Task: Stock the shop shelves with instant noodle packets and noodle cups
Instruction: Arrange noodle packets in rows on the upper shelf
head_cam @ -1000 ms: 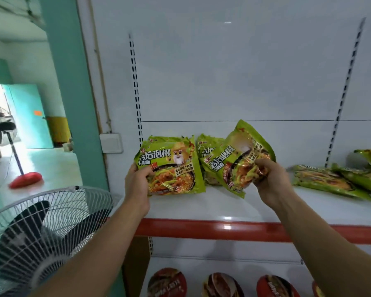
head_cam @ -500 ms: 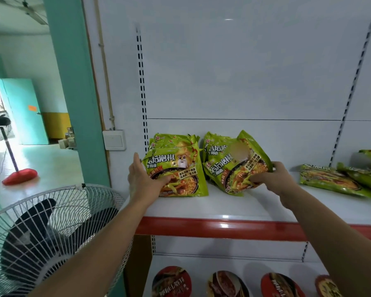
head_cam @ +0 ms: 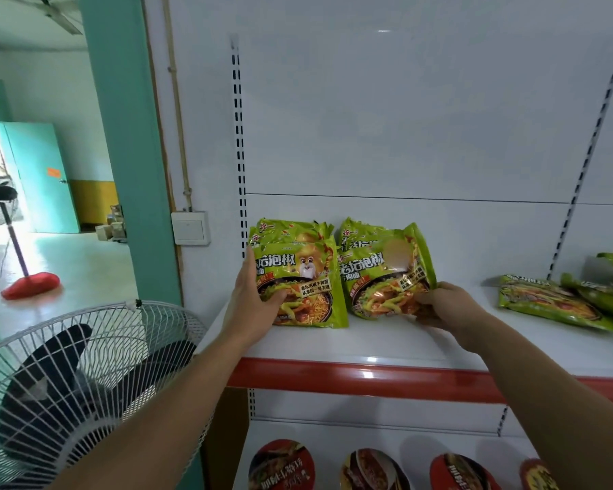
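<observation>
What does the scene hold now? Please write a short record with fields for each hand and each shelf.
left hand: grips left green plastic noodle packet, standing
right hand: pinches right green plastic noodle packet at its lower corner
upper shelf: white metal, red front edge; flat green packets lie at the right
lower shelf: round red noodle cups

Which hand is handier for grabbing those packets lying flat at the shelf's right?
Right, probably: the right hand pinching the right stack is nearer the flat packets; the left hand grips the left stack farther off.
</observation>
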